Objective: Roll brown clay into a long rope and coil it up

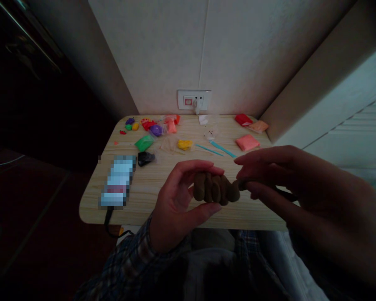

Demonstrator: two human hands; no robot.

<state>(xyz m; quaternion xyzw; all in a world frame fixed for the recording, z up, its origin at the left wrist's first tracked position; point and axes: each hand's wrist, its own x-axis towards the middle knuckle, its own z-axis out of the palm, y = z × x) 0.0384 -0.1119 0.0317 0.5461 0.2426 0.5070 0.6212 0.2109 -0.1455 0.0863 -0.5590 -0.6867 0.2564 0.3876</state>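
A brown lump of modelling clay (pixel 212 189), ridged like a twisted coil, is held above the table's near side. My left hand (pixel 174 205) grips it, fingers along the far side and thumb along the near side. My right hand (pixel 307 190) pinches the thinner strand that runs from the lump's right end. A dark tail of that strand shows past the right fingers. Beyond my hands lie a turquoise modelling tool (pixel 223 149) and a thinner turquoise stick (pixel 209 150).
On the wooden table (pixel 163 213) lie a phone (pixel 119 180) with a cable at left, a black clay packet (pixel 146 158), a green packet (pixel 144 143), yellow clay (pixel 184 144) and a pink packet (pixel 247 142). A wall socket (pixel 194 100) is behind.
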